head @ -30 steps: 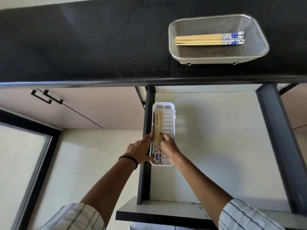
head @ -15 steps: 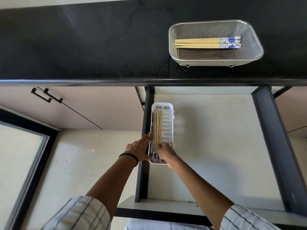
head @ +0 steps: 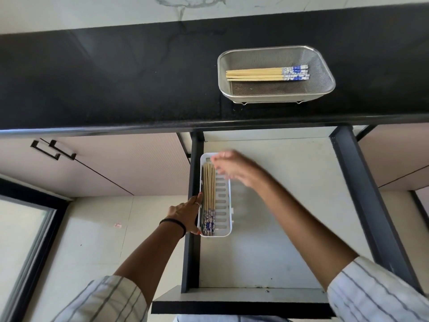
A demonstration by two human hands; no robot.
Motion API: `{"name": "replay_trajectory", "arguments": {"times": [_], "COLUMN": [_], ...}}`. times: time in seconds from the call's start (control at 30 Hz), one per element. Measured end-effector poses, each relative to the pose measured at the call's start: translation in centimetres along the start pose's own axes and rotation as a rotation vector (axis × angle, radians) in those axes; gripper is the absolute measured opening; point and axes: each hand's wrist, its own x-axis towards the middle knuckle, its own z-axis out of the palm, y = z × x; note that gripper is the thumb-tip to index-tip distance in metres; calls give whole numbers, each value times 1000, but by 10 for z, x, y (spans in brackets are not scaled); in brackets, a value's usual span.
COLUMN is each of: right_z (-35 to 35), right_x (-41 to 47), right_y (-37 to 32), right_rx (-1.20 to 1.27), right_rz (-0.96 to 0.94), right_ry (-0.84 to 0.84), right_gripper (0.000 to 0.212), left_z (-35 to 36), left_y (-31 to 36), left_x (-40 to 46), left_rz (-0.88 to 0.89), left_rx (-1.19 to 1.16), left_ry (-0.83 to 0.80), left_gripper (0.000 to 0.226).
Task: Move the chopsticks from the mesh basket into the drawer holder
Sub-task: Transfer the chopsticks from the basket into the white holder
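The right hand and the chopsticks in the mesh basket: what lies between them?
In the head view, only the counter's front edge and bare black countertop separate the right hand from the chopsticks in the mesh basket.

Some chopsticks [head: 267, 74] lie in the mesh basket [head: 325, 73] on the counter [head: 116, 77]; others [head: 208, 198] lie in the holder [head: 222, 205] at the drawer's [head: 290, 228] left edge.

L hand [head: 185, 216] flat, fingers straight; R hand [head: 234, 169] raised, blurred, fingers loose.
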Motion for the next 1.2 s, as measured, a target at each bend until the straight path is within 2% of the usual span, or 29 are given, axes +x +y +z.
{"name": "replay_trajectory", "arguments": {"times": [0.1, 0.17, 0.27, 0.33, 0.4, 0.5, 0.57, 0.7, 0.87, 1.03, 1.2], "right_z": [-49, -81, -118, -138, -152, -165, -171, -174, -175, -178, -180], "right_x": [3, 10, 30, 53, 76, 103, 114, 131, 135, 135, 134], "right_y": [-51, -77, -97, -100, -97, -91, -89, -87, -81, -79, -81], "right_rx": [26, -87, -380, -525, -623, -755, -793, -929, -1152, -1236, -1301], "right_rz": [-278, -410, -443, -392, -300, -144, -96, -129, -161, -126, -106], "right_ry": [213, 382, 570, 621, 597, 481, 466, 555, 576, 635, 609], "right_gripper": [23, 24, 28, 28, 29, 44, 52, 59, 65, 53, 43], "left_z": [0, 0, 3, 5, 6, 7, 10, 10, 8, 7, 7], "left_y": [-5, -10, -15, -17, -19, -21, -21, -23, -24, -25, -25], "left_x": [1, 4, 8, 12, 13, 16, 15, 13, 11, 11, 10], "left_rz": [28, 36, 43, 57, 76, 97, 102, 104, 98, 88, 86], "left_rx": [78, 96, 83, 78, 65, 46, 28, 19, -12, -32, -32], "left_ry": [83, 123, 125, 136, 155, 171, 177, 175, 167, 163, 158], "left_gripper": [119, 121, 123, 123, 124, 125, 125, 124, 123, 123, 123]}}
